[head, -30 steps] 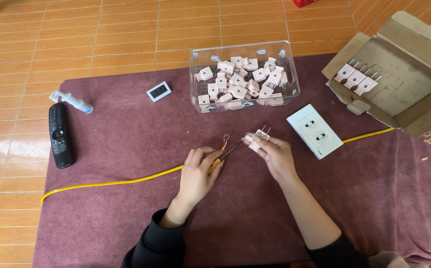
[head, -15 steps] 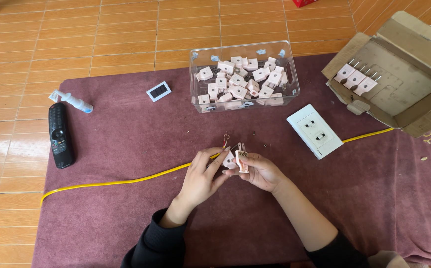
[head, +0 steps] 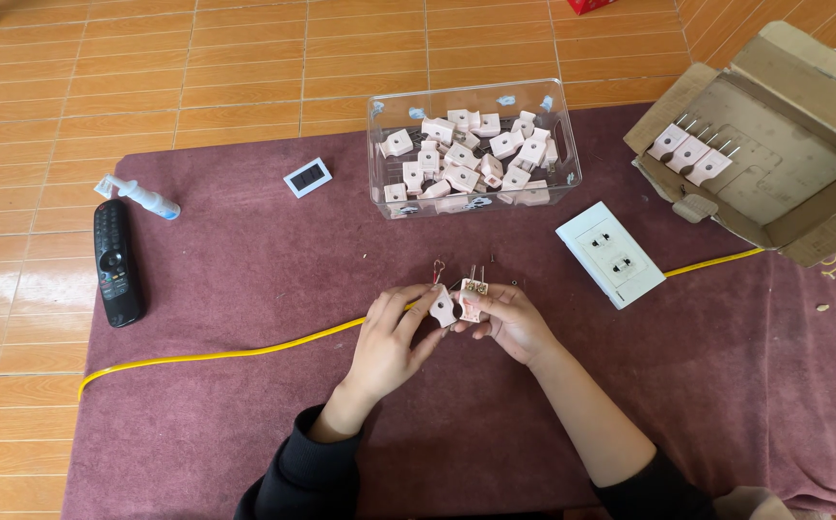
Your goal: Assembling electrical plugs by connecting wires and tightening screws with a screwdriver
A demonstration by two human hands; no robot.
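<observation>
My left hand [head: 391, 332] pinches a pale pink plug cover half [head: 443, 306], with thin red wire ends [head: 438, 270] sticking up behind it. Close beside it, my right hand [head: 511, 320] holds the other plug half [head: 474, 293], whose two metal prongs point away from me. The two halves sit side by side, almost touching, above the maroon cloth [head: 244, 289]. A yellow cable [head: 225, 352] runs from under my hands toward the left edge.
A clear plastic bin [head: 475, 197] with several pink plug parts stands behind my hands. A white wall socket [head: 610, 253] lies to the right, an open cardboard box [head: 784, 144] with three plugs beyond it. A black remote [head: 115, 262], a small bottle [head: 141, 197] and a small timer [head: 306, 176] lie left.
My hands came together toward the middle. The plug, held as one piece near the socket a second ago, is now two separate halves, one in each hand.
</observation>
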